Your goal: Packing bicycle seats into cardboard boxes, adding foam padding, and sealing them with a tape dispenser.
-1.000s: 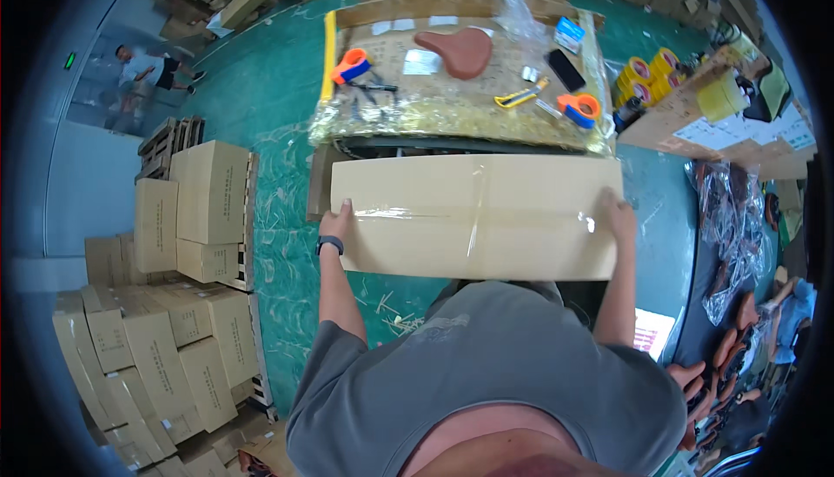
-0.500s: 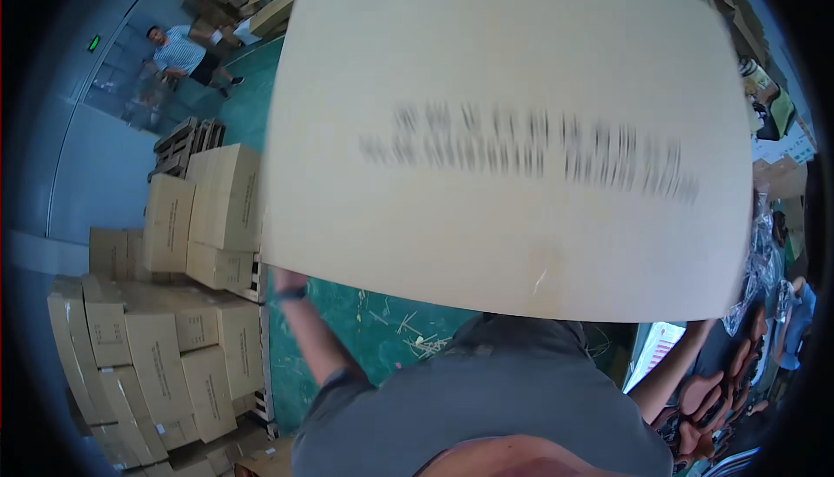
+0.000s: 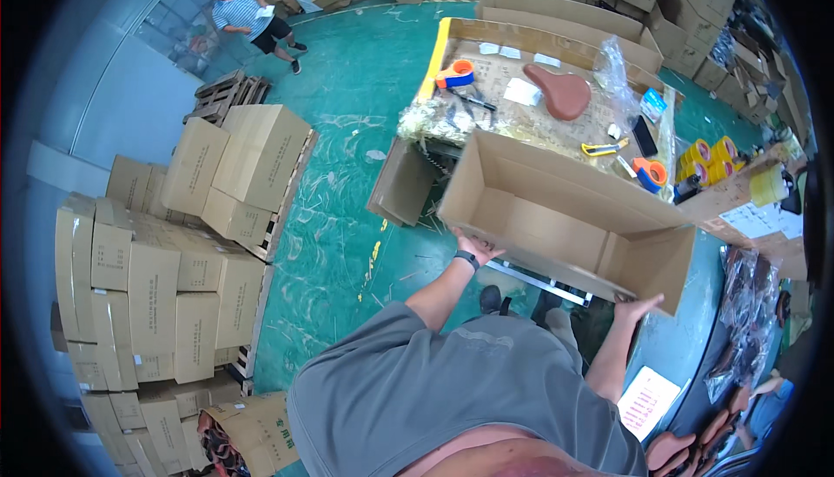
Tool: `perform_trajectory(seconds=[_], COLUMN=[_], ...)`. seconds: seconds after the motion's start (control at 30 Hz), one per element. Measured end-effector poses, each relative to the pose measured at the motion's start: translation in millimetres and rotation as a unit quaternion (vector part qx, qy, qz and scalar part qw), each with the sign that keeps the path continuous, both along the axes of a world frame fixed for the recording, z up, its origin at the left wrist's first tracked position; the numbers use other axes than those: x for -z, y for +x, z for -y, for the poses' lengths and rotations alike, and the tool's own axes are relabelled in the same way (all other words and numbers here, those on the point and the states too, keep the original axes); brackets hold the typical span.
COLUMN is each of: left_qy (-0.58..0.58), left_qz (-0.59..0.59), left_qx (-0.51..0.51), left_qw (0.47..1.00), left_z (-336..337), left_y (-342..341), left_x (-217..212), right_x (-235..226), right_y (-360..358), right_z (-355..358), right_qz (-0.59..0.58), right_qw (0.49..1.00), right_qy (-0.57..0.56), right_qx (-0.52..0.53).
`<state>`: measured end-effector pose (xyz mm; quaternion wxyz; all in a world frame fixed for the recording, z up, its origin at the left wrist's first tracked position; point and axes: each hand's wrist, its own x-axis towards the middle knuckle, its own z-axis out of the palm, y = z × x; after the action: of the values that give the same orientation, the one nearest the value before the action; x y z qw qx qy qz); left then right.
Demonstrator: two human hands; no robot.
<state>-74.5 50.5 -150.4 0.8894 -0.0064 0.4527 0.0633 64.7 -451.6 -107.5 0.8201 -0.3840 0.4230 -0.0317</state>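
Note:
An open cardboard box (image 3: 543, 175), long and hollow with its mouth up, is held in front of me, tilted so that I see inside. My left hand (image 3: 475, 246), with a dark band at the wrist, grips its near left corner. At the near right corner my right hand (image 3: 638, 307) holds the lower edge. The fingers of both hands are partly hidden by the cardboard. The box's far side overlaps the front of a worktable (image 3: 499, 121). A brown bicycle saddle (image 3: 561, 95) lies on that table.
Tape dispensers (image 3: 456, 75), a yellow cutter (image 3: 605, 149) and a phone (image 3: 645, 136) lie on the table. Yellow tape rolls (image 3: 718, 162) stand at the right. Stacked cartons (image 3: 156, 277) fill the left. A person (image 3: 248, 15) stands at the far left.
The box has come down and tipped from a raised position that filled the view; its open inside now shows, as does the worktable. Both hands stay on it.

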Motion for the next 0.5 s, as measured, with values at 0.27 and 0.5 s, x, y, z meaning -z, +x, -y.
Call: perform_trajectory(seconds=[0.27,0.5], left_qy=[0.118,0.146], left_qz=[-0.075,-0.018], left_qx=[0.076,0.405], left_qw=[0.987,0.902], left_z=[115.2,310.8], left_y=[31.8,75.0], left_x=[21.3,17.1], right_x=[57.7,5.3], right_y=[-19.8,-47.6], right_z=[72.1,271.8], right_qz=[-0.043,0.219], right_qw=[0.969,0.821], right_qy=[-0.091,-0.312], right_qx=[-0.226,-0.426])
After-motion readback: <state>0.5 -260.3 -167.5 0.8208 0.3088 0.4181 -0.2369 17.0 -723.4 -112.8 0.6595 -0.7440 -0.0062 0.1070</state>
